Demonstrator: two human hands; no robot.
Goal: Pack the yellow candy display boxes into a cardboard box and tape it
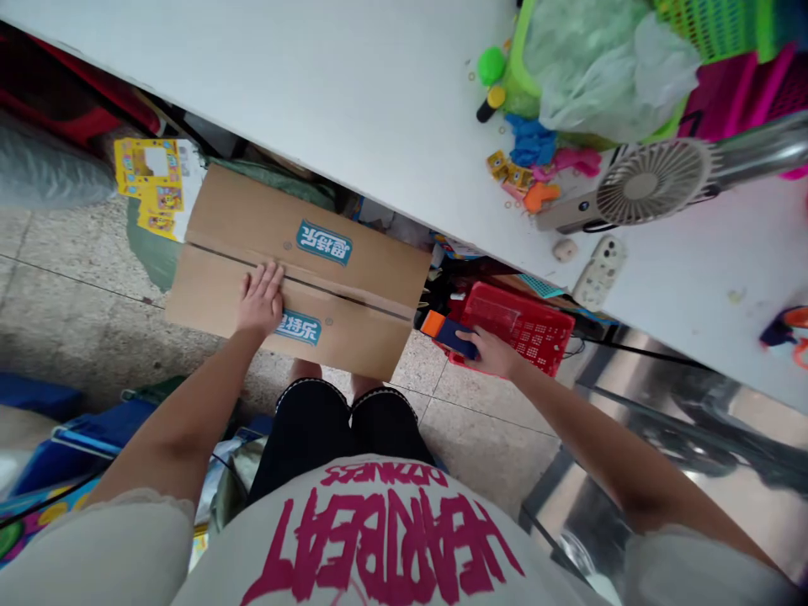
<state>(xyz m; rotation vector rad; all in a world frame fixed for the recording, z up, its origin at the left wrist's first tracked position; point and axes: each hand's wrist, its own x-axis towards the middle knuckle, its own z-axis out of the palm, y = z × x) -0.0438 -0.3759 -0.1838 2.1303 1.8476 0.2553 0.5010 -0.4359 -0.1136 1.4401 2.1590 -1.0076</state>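
A cardboard box [303,286] with its two top flaps folded together lies in front of my legs. A narrow gap runs along its middle between the flaps, and blue labels mark both. My left hand [260,299] lies flat on the box, over the gap left of centre, its fingers stretched out. Off the box's right end, my right hand [489,349] is closed around a dark blue and orange tape dispenser [449,333]. It is held above the edge of a red plastic basket [536,324], with the orange end towards the box.
Beyond the box runs a white table [353,93]. On it are a handheld fan [650,185], a phone [599,271], small toys and a green basket [518,59]. Yellow printed cards [155,181] lie left of the box. A metal-framed rack [568,471] stands at the right.
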